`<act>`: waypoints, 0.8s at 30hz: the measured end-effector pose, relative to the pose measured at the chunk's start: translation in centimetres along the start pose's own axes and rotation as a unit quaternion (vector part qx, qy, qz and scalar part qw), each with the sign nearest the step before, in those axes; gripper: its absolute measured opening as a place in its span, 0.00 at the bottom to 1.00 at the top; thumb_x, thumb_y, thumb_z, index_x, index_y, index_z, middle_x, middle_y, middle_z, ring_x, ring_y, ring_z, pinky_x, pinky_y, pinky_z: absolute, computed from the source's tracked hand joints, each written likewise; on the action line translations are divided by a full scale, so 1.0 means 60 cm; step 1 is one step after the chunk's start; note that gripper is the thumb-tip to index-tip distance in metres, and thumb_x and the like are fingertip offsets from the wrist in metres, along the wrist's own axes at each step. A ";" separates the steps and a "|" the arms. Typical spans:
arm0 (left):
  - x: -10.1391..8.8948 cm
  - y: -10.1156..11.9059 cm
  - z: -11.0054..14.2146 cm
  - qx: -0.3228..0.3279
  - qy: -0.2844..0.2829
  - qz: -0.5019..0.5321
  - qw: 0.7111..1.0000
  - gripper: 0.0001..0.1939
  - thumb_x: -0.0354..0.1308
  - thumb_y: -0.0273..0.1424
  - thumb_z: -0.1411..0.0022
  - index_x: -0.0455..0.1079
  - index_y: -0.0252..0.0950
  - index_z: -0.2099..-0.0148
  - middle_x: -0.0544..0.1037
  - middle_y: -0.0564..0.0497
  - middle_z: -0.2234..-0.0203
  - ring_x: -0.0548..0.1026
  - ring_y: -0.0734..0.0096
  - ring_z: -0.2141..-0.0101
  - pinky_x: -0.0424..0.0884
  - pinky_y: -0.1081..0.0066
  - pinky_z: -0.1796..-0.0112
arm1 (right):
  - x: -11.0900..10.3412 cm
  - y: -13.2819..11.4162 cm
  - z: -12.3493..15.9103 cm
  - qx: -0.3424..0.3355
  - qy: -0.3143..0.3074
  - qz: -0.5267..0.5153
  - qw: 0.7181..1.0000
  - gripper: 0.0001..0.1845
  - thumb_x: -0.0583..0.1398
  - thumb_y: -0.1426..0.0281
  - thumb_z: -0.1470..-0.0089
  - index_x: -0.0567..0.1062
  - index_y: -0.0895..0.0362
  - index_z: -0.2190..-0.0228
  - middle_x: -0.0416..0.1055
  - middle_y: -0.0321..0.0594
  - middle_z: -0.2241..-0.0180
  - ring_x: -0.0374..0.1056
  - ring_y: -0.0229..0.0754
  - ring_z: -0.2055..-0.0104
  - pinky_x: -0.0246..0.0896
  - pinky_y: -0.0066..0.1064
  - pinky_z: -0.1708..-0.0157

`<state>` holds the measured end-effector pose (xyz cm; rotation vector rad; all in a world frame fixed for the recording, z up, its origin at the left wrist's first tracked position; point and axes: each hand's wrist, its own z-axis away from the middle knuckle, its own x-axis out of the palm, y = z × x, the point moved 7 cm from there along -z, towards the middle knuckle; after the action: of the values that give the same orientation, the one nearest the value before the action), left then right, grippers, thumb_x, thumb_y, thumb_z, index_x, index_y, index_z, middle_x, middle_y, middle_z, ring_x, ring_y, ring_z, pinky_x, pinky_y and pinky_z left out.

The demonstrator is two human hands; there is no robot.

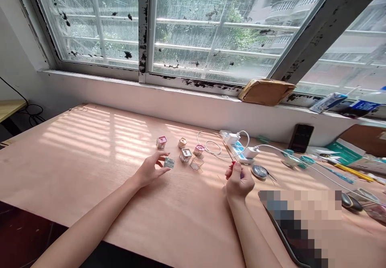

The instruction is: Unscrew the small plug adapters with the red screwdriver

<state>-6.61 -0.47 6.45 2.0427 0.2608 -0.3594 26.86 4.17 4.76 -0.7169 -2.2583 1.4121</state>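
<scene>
My left hand (150, 168) rests on the wooden table (90, 167) and pinches a small clear cube with a pale green top (169, 162) between thumb and fingers. My right hand (238, 181) is closed round a thin red-handled tool (229, 155) whose slim shaft points up and away from me. Several more small clear cubes stand just beyond my hands: one with a pink top (161, 142), one with a white top (185, 154), another pink one (199, 150), a tan one (182, 142) and an empty clear one (197, 163).
A white power strip (237, 144) with plugged chargers and coiled white cables lies behind the cubes. A round metal tin (259, 172), a black phone (300, 138) leaning on the wall, teal bits, a yellow pencil and a cardboard packet (265, 91) on the sill are at the right.
</scene>
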 end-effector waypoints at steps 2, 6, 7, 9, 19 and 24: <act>0.002 0.014 -0.015 0.040 0.018 -0.016 0.999 0.18 0.64 0.33 0.38 0.67 0.39 0.47 0.77 0.42 0.50 0.79 0.63 0.56 0.77 0.70 0.64 | -0.005 0.010 -0.006 -0.010 0.013 0.004 1.000 0.24 0.59 0.48 0.44 0.71 0.57 0.72 0.63 0.33 0.82 0.59 0.37 0.81 0.54 0.27 0.82; 0.032 0.062 -0.070 0.151 -0.013 -0.080 0.985 0.16 0.62 0.30 0.35 0.67 0.38 0.47 0.77 0.42 0.51 0.78 0.62 0.55 0.76 0.70 0.65 | -0.003 0.025 -0.008 -0.014 0.009 0.006 1.000 0.23 0.59 0.48 0.45 0.70 0.57 0.72 0.63 0.33 0.82 0.59 0.38 0.81 0.55 0.28 0.82; 0.044 0.075 -0.086 0.178 -0.035 -0.103 0.978 0.16 0.61 0.28 0.35 0.67 0.38 0.46 0.77 0.43 0.51 0.78 0.62 0.54 0.76 0.69 0.63 | -0.002 0.027 -0.007 -0.012 0.008 0.010 1.000 0.23 0.59 0.48 0.45 0.70 0.56 0.72 0.63 0.32 0.82 0.60 0.39 0.81 0.55 0.28 0.82; 0.080 0.094 -0.117 0.223 -0.122 -0.174 0.952 0.17 0.60 0.25 0.34 0.66 0.39 0.44 0.76 0.44 0.50 0.76 0.61 0.51 0.75 0.65 0.56 | 0.001 0.028 -0.006 -0.009 0.004 0.023 1.000 0.24 0.58 0.47 0.45 0.69 0.56 0.73 0.63 0.32 0.83 0.60 0.39 0.81 0.56 0.29 0.80; 0.184 0.128 -0.167 0.383 -0.346 -0.339 0.786 0.19 0.57 0.18 0.36 0.71 0.43 0.48 0.77 0.46 0.51 0.73 0.61 0.50 0.69 0.67 0.52 | 0.002 0.043 -0.011 0.023 0.015 0.034 0.999 0.25 0.56 0.47 0.44 0.70 0.56 0.74 0.64 0.34 0.84 0.62 0.41 0.79 0.56 0.29 0.77; 0.204 0.122 -0.174 0.396 -0.409 -0.389 0.724 0.16 0.54 0.18 0.34 0.72 0.43 0.51 0.77 0.46 0.50 0.73 0.62 0.50 0.68 0.68 0.54 | 0.008 0.056 -0.012 0.046 0.015 0.025 0.999 0.24 0.56 0.48 0.43 0.71 0.56 0.74 0.65 0.35 0.83 0.62 0.41 0.78 0.57 0.29 0.76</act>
<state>8.73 5.68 12.76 2.2035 0.4461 -2.1509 27.60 6.16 2.06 -0.7655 -2.1510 1.5079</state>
